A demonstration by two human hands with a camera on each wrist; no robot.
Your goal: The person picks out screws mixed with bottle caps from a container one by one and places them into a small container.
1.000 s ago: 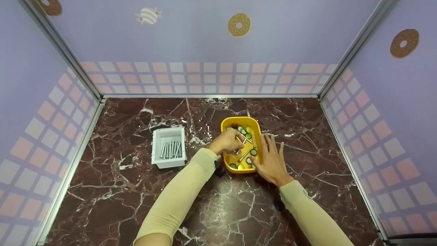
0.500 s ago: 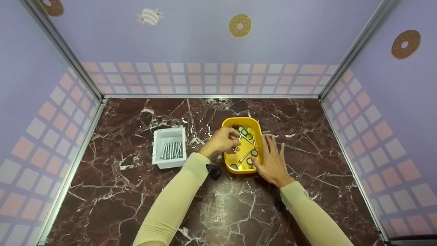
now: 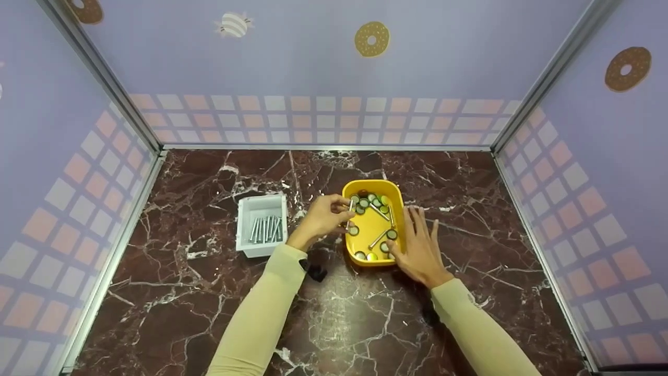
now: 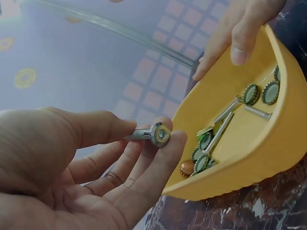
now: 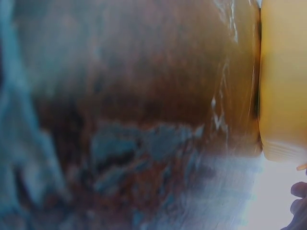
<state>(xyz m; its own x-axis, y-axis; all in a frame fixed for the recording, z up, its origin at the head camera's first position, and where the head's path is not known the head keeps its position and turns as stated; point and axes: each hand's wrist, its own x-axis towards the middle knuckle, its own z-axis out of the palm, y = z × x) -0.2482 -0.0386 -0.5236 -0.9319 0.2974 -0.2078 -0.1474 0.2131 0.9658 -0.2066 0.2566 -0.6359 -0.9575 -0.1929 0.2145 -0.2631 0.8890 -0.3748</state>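
Between thumb and fingers my left hand [image 3: 323,216] pinches a silver bolt [image 4: 156,134], its round socket head facing the left wrist camera. That hand is at the left rim of a yellow bin [image 3: 371,261]. Inside the bin lie several bottle caps [image 3: 391,234] and a few bolts [image 3: 379,239]. My right hand [image 3: 420,250] rests along the bin's right side, fingers straight, thumb over the rim. In the right wrist view only the bin's outer wall [image 5: 283,81] and a bit of hand at the lower right corner show.
A white bin [image 3: 241,222] with several bolts [image 3: 267,230] in it stands on the left, on the dark red marbled table [image 3: 334,324]. Lilac panels [image 3: 313,68] with pink and white squares enclose the back and both sides.
My left hand has moved left, from over the yellow bin's middle to its left rim, carrying the bolt. My right hand stays against the bin's side.
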